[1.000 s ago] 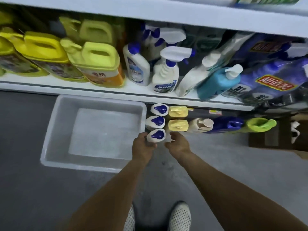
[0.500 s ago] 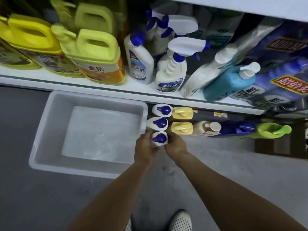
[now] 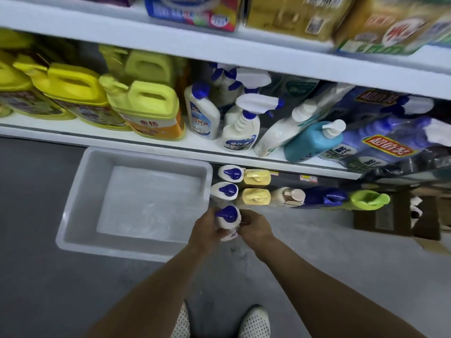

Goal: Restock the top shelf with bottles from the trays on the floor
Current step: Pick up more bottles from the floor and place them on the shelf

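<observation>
A white bottle with a blue cap (image 3: 228, 219) is lifted a little off the floor, tilted toward me. My left hand (image 3: 206, 231) grips its left side. My right hand (image 3: 255, 226) curls against its right side. Behind it on the floor stand two more white bottles with blue caps (image 3: 225, 191), two yellow-capped bottles (image 3: 256, 196), a beige pump bottle (image 3: 290, 196), a dark blue bottle (image 3: 324, 197) and a green-capped one (image 3: 368, 200). A grey tray (image 3: 73, 203) sits on the floor to the left with nothing in it.
A low shelf (image 3: 97, 140) above the floor carries yellow jugs (image 3: 146, 108), spray bottles (image 3: 241, 128), a teal pump bottle (image 3: 312, 140) and purple refill bags (image 3: 390, 145). A higher shelf (image 3: 170, 42) holds boxes and packs. My shoes (image 3: 253, 323) stand on the grey floor.
Both hands closed on the nearest blue-capped bottle and raised it off the floor. My head tilted up, bringing the higher shelf into view.
</observation>
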### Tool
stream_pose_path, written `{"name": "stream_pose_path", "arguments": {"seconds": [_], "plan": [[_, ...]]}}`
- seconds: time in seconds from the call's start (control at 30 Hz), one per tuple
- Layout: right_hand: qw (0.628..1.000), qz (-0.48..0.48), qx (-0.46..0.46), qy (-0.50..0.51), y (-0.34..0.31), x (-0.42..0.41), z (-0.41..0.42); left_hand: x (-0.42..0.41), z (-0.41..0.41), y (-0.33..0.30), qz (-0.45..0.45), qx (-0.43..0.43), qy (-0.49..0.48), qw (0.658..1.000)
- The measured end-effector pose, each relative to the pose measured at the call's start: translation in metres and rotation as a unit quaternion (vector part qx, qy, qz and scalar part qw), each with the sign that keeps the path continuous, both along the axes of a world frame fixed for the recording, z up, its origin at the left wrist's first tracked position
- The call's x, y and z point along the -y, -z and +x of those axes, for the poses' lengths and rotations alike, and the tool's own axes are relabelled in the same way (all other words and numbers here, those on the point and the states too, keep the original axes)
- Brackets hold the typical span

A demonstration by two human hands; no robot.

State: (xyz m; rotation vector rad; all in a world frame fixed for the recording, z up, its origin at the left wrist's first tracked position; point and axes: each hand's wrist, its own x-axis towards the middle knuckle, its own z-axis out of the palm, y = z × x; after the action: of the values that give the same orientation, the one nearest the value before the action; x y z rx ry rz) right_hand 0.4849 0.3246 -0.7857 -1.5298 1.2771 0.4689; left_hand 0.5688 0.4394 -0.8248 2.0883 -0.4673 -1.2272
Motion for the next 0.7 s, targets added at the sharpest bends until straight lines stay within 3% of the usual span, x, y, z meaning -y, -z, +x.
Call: {"name": "stream_pose_path", "arguments": {"seconds": [0.27,0.7], "plan": [[0.998,0.02,0.044,0.042,-0.128,0.021,-0.005,0.022,0.02,-0.144,-0.017,-0.014,0.047,0.999],[0.965,0.072,0.245,0.064,-0.422,0.065,-0.013,0.049,0.057,-0.475,-0.111,-0.008,0.049,0.993]]}}
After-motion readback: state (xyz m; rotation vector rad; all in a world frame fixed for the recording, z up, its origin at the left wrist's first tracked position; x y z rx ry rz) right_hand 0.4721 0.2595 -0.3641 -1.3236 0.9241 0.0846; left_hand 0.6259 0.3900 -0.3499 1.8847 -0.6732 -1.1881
